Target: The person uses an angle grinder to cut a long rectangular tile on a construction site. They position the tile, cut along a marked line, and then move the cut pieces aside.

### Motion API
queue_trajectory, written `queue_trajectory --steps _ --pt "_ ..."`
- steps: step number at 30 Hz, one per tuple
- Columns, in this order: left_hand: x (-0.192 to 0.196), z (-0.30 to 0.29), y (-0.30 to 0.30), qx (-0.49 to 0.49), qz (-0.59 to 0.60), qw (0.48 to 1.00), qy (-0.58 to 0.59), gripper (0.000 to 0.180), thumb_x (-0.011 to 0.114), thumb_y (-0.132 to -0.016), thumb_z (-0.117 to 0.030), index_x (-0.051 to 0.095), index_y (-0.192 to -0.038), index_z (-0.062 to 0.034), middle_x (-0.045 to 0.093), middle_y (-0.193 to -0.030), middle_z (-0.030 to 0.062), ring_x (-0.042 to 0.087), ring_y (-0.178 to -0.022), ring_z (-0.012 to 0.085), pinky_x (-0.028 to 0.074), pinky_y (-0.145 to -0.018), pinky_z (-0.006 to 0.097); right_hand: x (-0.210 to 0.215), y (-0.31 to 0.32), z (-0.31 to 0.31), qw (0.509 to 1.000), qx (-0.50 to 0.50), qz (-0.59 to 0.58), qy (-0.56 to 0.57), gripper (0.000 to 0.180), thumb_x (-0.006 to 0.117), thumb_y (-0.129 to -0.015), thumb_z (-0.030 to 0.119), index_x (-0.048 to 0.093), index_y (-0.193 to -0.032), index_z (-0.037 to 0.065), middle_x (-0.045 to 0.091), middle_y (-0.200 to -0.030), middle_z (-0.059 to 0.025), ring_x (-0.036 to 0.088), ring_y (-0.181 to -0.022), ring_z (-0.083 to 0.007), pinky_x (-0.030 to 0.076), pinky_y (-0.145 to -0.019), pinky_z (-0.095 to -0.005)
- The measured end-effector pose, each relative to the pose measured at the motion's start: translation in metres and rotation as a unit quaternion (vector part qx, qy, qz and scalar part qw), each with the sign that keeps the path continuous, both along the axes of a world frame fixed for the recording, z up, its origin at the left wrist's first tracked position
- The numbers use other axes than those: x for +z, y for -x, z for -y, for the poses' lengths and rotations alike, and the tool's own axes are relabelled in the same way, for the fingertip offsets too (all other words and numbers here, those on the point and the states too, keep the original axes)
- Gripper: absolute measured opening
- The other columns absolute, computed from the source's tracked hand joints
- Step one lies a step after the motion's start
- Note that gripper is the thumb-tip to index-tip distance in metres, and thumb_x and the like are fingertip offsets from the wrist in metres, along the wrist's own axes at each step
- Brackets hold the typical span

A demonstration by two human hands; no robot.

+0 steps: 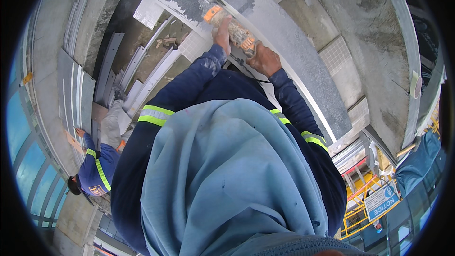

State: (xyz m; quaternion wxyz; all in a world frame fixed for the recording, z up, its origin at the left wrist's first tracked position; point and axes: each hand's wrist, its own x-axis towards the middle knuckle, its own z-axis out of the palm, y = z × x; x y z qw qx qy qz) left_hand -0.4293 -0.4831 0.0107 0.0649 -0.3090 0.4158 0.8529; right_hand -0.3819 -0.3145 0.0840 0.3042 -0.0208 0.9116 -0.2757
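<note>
Both my hands grip a dusty orange and grey angle grinder [237,32] over a long grey slab [279,33]. My left hand [222,35] is wrapped round the front of its body, close to the head. Farther back, my right hand [264,60] closes on the rear handle. The grinder's head points up and left, over a pale dusty line that runs along the slab; its disc is hard to make out. White dust coats part of the slab's surface. A black cord [249,76] trails from the tool beside my body.
Metal channels [151,78] lie at left. Beyond them a co-worker [97,168] in blue with reflective bands bends beside long panels [71,97]. Concrete [374,33] rises at right. Yellow railings [353,208], a blue and white sign [382,200] and a blue sheet [419,163] stand lower right.
</note>
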Motion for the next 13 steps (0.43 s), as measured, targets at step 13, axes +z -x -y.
queue_trajectory --steps 13 --pt "0.015 -0.007 -0.01 -0.017 -0.097 0.987 0.126 0.04 0.075 -0.088 -0.027 0.064 -0.116 -0.0014 0.065 -0.105 0.0045 0.062 -0.094 0.0135 0.051 -0.084 0.032 -0.002 0.0 -0.002 1.0 0.004 0.014 0.002 0.054 0.076 -0.074 0.033 0.053 -0.108 -0.003 0.069 -0.092 -0.0292 0.069 -0.093 -0.0447 0.054 -0.083 -0.0503"
